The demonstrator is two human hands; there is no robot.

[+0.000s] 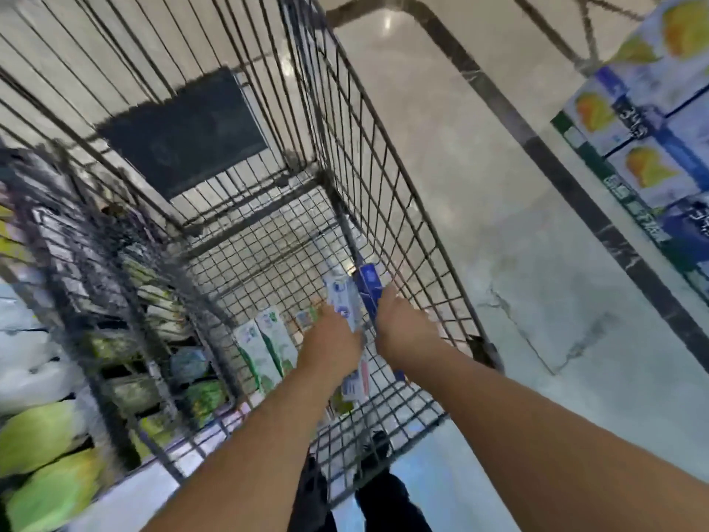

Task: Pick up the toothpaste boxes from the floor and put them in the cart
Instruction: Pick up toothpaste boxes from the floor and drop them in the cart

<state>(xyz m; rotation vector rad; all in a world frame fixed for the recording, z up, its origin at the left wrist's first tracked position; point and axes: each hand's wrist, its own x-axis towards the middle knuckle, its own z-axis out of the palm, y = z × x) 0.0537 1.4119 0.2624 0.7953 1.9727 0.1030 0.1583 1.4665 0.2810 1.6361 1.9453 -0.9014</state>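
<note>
You're reaching both arms down into the wire cart [383,155], hands low near its mesh floor at the right side wall. Your left hand [332,345] is gripping a white toothpaste box [343,301] w/ blue print — its long axis is running away from you, far end pointing toward the cart's front, near end poking out below your wrist. Your right hand [403,328] is holding a blue toothpaste box [369,288] the same way, lengthwise away from you, lying just beside the white one and close against the right wall. Fingers of both hands are curled under and hidden behind the knuckles, so can't tell exactly how they're wrapping — only that each hand is closed round its box.

Already lying on the cart floor, left of your left hand: two white-and-green boxes [264,345], side by side, long axes also pointing roughly front-to-back. A dark panel [184,132] is sitting at the cart's far end. Shelves of green-packaged goods [46,435] are blurring past on the left; juice cartons [644,109] w/ mango pics are stacked at right on the pale tile floor [498,186].
</note>
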